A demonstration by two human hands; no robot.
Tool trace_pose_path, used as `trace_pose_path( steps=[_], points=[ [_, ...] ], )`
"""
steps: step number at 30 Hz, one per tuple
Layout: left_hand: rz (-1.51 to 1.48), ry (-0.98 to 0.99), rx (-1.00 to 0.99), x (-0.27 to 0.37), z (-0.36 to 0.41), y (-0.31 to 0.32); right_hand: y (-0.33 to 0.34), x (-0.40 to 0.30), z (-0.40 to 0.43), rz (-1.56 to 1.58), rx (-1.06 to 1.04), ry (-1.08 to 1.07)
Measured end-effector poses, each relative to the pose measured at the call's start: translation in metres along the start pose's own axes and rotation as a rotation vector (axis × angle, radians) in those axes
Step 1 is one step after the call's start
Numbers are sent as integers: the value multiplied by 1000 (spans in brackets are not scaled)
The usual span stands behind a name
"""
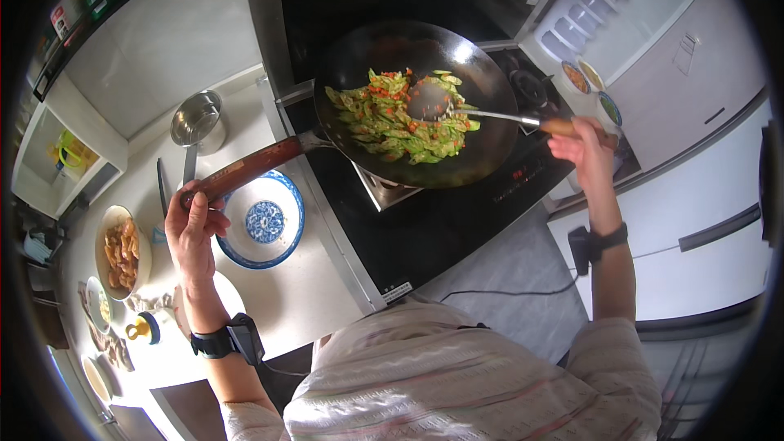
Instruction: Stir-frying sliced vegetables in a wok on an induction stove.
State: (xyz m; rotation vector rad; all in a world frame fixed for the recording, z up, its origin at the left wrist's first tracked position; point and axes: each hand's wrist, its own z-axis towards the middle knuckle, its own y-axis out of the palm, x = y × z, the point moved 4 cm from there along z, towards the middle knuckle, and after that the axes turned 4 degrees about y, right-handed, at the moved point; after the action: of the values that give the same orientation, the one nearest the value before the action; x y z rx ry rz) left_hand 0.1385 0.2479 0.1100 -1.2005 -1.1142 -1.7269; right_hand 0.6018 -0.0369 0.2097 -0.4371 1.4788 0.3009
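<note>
My left hand (193,226) is closed round the end of the wooden handle (251,168) of a dark wok (490,147). The wok is on the cooktop, tilted a little or level; I cannot tell which. Sliced green vegetables (392,119) with chopped orange-red bits lie in it. In my right hand (582,147) is the wooden grip of a metal ladle (429,101), whose bowl rests among the vegetables. A blue-and-white bowl (297,245) with some residue stands on the counter just below the wok handle, near my left hand.
A steel saucepan (196,119) stands at the back left. Down the left counter are a bowl of raw-looking meat pieces (122,254), a smaller bowl (98,303) and a yellow-capped bottle (142,327). Small bowls of ingredients (576,76) sit right of the black cooktop (404,245).
</note>
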Motion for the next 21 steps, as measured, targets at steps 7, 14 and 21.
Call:
trace_pose_path(
  steps=[7,14,21],
  points=[
    [4,3,-1,0,-1,0,30,-72,30,-70,-219,-344],
    [9,14,-14,1,2,6,82,-48,2,-67,-664,-361],
    [24,5,10,3,-3,4,52,-106,-40,-456,-979,-647]
  ],
)
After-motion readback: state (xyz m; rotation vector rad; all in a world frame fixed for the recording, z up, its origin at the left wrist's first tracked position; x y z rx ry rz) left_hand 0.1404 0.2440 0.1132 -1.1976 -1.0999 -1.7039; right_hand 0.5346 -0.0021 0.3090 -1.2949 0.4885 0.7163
